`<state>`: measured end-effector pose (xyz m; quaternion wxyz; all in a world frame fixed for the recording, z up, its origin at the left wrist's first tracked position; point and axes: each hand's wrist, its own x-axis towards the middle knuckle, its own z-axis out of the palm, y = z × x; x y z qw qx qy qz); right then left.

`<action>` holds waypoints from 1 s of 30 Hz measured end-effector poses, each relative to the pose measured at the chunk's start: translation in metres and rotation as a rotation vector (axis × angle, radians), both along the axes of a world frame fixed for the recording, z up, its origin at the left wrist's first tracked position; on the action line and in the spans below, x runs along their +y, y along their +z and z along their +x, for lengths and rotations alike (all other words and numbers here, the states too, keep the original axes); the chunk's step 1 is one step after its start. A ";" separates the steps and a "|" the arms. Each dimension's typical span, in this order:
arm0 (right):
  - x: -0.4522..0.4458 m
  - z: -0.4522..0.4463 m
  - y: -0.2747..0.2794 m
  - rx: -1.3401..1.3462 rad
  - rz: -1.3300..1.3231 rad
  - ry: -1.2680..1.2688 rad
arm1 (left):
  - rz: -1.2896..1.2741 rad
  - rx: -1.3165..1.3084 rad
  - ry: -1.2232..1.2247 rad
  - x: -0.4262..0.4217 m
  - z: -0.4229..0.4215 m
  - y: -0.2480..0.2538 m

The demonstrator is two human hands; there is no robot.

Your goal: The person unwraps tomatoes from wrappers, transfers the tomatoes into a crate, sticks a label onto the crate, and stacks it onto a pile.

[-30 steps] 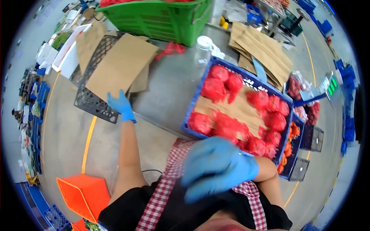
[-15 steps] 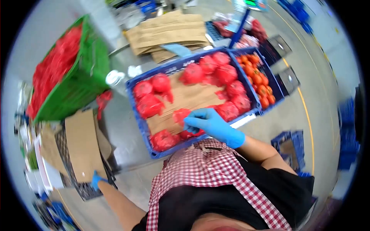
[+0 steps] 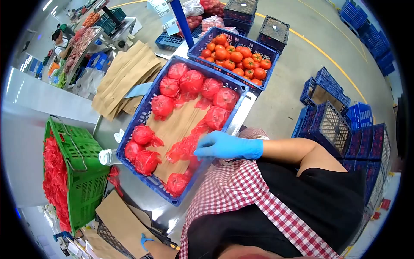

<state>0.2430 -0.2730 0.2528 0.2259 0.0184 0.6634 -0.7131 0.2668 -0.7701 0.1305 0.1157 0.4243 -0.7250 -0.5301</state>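
Observation:
In a blue crate (image 3: pixel 240 113) lined with brown paper, several tomatoes in red plastic bags (image 3: pixel 162 107) sit around the sides. My right hand (image 3: pixel 226 146), in a blue glove, is over the crate's near side with fingers curled together, next to a loose red bag (image 3: pixel 186 146); whether it grips the bag is hidden. Lower left, my gloved left hand (image 3: pixel 146 241) touches the edge of a brown cardboard sheet (image 3: pixel 122 218) with its thumb and fingers partly apart.
A second crate (image 3: pixel 271 80) of bare tomatoes adjoins at the top. To the left stands a green crate (image 3: pixel 88 190) full of red bags. A white-lidded jar (image 3: pixel 106 157) and stacked brown paper (image 3: pixel 125 77) are beside the blue crate. A person (image 3: pixel 60 45) stands far back.
The view has swung rightward, showing more of the tomato crate and stacked crates. My right hand has moved from near my chest to above the crate; my left hand stays at the cardboard.

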 end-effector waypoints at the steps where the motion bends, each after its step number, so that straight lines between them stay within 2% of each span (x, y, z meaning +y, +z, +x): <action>1: 0.001 0.003 -0.010 0.025 -0.008 -0.048 | 0.006 0.023 -0.014 0.006 -0.001 0.004; 9: -0.002 -0.001 -0.011 -0.044 -0.066 -0.059 | 0.066 0.226 0.000 0.053 0.018 0.055; 14: -0.016 -0.027 -0.017 0.098 -0.080 0.092 | 0.112 0.414 0.096 0.092 0.053 0.119; 17: -0.011 -0.053 0.000 -0.027 -0.180 0.399 | 0.149 0.517 0.160 0.150 0.071 0.159; 19: -0.019 -0.056 -0.011 0.111 -0.287 0.386 | 0.201 0.563 0.177 0.190 0.077 0.176; 21: -0.018 -0.057 -0.010 0.053 -0.363 0.323 | 0.313 0.563 0.163 0.237 0.070 0.176; 22: -0.005 -0.063 -0.004 0.000 -0.408 0.290 | 0.367 0.538 0.128 0.264 0.055 0.175; 23: 0.001 -0.067 -0.009 0.043 -0.481 0.189 | 0.362 0.526 -0.090 0.272 0.039 0.148; 24: 0.018 -0.069 -0.009 0.068 -0.613 0.053 | 0.334 0.517 -0.158 0.315 0.014 0.134; 25: 0.038 -0.076 -0.008 0.094 -0.739 -0.086 | 0.141 0.591 -0.190 0.380 -0.013 0.136; 26: 0.069 -0.086 -0.009 0.040 -0.547 -0.221 | 0.077 0.577 -0.134 0.427 -0.029 0.131; 27: 0.108 -0.096 -0.014 -0.014 -0.352 -0.352 | 0.066 0.507 -0.254 0.457 -0.037 0.123; 28: 0.142 -0.106 -0.027 0.211 -0.245 -0.573 | 0.050 0.441 -0.375 0.487 -0.045 0.116; 29: 0.176 -0.123 -0.045 0.099 -0.412 -0.680 | 0.143 0.259 -0.651 0.505 -0.057 0.123; 30: 0.225 -0.127 -0.047 0.137 -0.434 -0.665 | 0.235 0.069 -0.919 0.523 -0.063 0.124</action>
